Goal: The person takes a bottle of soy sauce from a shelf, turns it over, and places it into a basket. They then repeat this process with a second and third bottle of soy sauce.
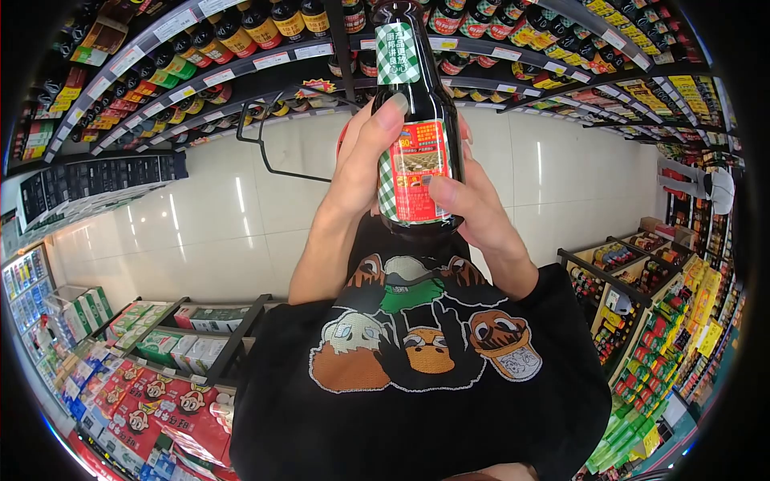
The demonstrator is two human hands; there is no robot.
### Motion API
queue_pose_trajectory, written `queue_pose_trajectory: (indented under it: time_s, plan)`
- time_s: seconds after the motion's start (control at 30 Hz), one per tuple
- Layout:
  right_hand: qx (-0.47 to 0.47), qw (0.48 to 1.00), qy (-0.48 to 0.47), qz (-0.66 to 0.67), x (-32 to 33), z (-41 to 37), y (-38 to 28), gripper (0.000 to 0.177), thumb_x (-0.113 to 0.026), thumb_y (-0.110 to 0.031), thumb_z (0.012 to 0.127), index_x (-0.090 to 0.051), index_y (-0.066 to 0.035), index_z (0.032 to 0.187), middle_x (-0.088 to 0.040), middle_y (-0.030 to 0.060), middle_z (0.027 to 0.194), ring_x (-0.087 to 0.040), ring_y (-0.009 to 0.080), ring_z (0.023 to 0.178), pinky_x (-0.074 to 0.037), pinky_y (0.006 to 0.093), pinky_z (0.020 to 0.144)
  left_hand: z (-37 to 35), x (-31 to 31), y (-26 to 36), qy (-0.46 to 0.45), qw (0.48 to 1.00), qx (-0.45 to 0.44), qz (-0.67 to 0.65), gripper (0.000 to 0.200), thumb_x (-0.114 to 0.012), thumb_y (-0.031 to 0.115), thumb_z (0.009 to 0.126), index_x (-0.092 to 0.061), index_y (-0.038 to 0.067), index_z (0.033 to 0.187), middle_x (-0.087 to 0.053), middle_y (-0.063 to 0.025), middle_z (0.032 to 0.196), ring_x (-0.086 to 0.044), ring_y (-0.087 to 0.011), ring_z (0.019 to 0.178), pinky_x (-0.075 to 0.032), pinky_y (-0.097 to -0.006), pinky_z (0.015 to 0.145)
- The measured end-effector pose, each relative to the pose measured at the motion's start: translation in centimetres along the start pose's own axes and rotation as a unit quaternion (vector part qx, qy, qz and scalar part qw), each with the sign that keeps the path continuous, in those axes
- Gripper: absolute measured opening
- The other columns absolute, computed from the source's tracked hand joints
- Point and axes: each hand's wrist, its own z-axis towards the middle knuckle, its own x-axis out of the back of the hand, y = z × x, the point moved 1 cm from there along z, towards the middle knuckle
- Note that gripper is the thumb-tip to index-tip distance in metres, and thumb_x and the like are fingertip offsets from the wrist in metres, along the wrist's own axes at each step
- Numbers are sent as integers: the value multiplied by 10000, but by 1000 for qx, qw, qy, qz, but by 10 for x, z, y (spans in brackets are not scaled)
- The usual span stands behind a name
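A dark glass soy sauce bottle (417, 172) stands nearly upright in front of my chest, its back label turned toward me. The label is red with small print, with green-and-white checks beside it and around the neck. My left hand (361, 160) is wrapped round the bottle's left side, thumb pressed on the glass above the red label. From the right, my right hand (485, 200) grips the lower part, its thumb over the label's edge. Most of the fingers are hidden behind the bottle, and its top is cut off by the frame.
Ahead, curved-looking shelves (216, 72) hold rows of sauce bottles. A thin black frame (265, 152) juts out left of my hands. Stacked red boxes (152, 409) stand at lower left, and a bottle rack (626, 272) at right. Another person (718, 188) stands at far right.
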Motion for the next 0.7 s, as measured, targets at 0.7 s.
queue_pose_trajectory:
  time_s: [0.7]
  plan:
    - [7,999,11,-42,-3,-4,-2,761,-734,-253,924,-302,-18,1505,-574,73,1291,-571,112,1149,-469,292,1000,-1,-2,0,11,997,26,70,857,-433,704,933,-461,-63,1315,-632,-236,1003,-654,-310,910,-573,-425,794]
